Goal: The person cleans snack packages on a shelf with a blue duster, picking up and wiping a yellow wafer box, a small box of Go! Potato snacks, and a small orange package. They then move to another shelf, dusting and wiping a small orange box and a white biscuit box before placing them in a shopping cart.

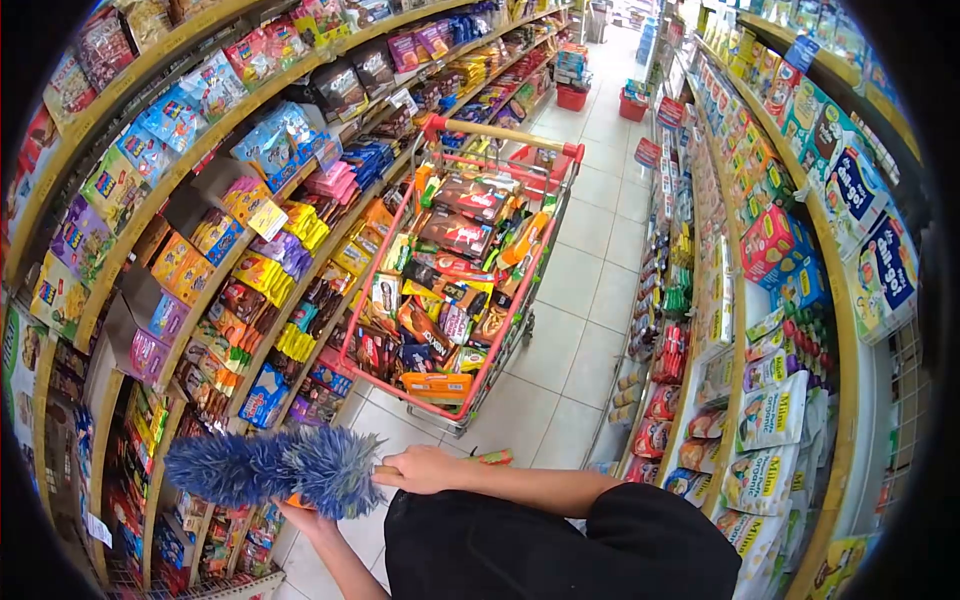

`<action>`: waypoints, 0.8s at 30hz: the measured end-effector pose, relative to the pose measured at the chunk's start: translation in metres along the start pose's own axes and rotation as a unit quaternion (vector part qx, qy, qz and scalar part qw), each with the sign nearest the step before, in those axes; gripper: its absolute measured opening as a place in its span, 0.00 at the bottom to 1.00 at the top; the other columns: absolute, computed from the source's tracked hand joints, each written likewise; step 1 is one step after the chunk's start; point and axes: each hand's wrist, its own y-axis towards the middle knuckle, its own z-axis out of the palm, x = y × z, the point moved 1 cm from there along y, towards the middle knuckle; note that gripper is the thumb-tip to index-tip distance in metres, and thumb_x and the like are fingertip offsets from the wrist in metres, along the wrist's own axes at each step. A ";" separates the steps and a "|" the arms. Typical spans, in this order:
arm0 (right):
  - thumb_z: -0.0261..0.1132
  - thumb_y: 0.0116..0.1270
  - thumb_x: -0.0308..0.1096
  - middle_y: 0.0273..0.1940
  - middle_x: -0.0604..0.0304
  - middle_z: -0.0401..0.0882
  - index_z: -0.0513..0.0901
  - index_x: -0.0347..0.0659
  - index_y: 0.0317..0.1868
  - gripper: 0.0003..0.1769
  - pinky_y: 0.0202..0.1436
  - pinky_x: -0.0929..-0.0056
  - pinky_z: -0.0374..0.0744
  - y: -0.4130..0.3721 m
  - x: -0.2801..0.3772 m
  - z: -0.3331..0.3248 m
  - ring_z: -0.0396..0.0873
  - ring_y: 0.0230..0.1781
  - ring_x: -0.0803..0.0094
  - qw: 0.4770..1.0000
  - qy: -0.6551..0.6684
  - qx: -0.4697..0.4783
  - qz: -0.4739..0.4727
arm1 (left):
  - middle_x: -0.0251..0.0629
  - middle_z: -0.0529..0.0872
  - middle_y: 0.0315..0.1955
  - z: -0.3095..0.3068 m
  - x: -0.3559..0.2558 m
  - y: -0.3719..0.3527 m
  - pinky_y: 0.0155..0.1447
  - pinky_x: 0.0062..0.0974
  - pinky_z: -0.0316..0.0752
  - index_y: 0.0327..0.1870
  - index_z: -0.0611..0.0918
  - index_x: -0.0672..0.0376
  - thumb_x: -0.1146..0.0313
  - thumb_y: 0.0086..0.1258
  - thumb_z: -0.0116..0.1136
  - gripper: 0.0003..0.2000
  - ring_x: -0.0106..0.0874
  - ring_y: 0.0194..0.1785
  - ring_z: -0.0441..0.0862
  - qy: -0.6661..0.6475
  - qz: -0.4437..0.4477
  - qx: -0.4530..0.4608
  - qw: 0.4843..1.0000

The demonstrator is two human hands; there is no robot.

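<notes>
I am holding a blue fluffy duster (270,467) level in front of my body, its head pointing left toward the low snack shelves (200,330). My right hand (425,470) is closed round the duster's handle, whose orange and green end (490,457) sticks out to the right. My left hand (305,517) sits just under the duster's head, touching it. Its fingers are mostly hidden by the fluff, and a small orange bit shows beside them.
A red shopping cart (520,300) heaped with snack packets stands just ahead in the aisle, close to the left shelves. Packed shelves (770,330) line the right side too. White tiled floor (590,300) runs past the cart's right. Red baskets (572,97) sit far down the aisle.
</notes>
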 end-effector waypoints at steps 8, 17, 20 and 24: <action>0.48 0.66 0.58 0.29 0.42 0.79 0.79 0.40 0.35 0.28 0.37 0.50 0.74 0.001 -0.006 0.000 0.78 0.33 0.45 0.997 -0.017 -0.076 0.028 | 0.43 0.78 0.51 0.032 0.023 -0.030 0.62 0.47 0.66 0.55 0.74 0.59 0.48 0.65 0.44 0.26 0.42 0.55 0.74 -0.104 -0.057 0.162 0.980; 0.57 0.65 0.47 0.20 0.43 0.75 0.76 0.38 0.27 0.20 0.27 0.55 0.71 0.016 -0.025 -0.006 0.76 0.24 0.45 0.984 0.008 -0.181 0.000 | 0.43 0.78 0.48 0.009 -0.008 -0.049 0.62 0.47 0.67 0.50 0.76 0.59 0.58 0.59 0.51 0.20 0.44 0.54 0.73 -0.235 -0.115 -0.012 0.965; 0.58 0.64 0.46 0.20 0.44 0.75 0.76 0.38 0.27 0.19 0.26 0.55 0.71 0.013 -0.031 0.005 0.76 0.24 0.46 0.993 0.025 -0.116 -0.015 | 0.44 0.75 0.48 -0.025 -0.005 -0.021 0.60 0.44 0.68 0.47 0.72 0.59 0.55 0.61 0.49 0.19 0.43 0.52 0.73 -0.258 0.112 -0.203 0.938; 0.59 0.63 0.47 0.20 0.45 0.75 0.76 0.38 0.27 0.18 0.26 0.55 0.72 0.020 -0.031 0.027 0.76 0.24 0.47 0.992 -0.064 -0.082 -0.075 | 0.35 0.79 0.32 -0.042 -0.002 -0.002 0.50 0.38 0.72 0.40 0.76 0.54 0.54 0.62 0.49 0.14 0.33 0.43 0.77 -0.061 0.121 -0.099 0.986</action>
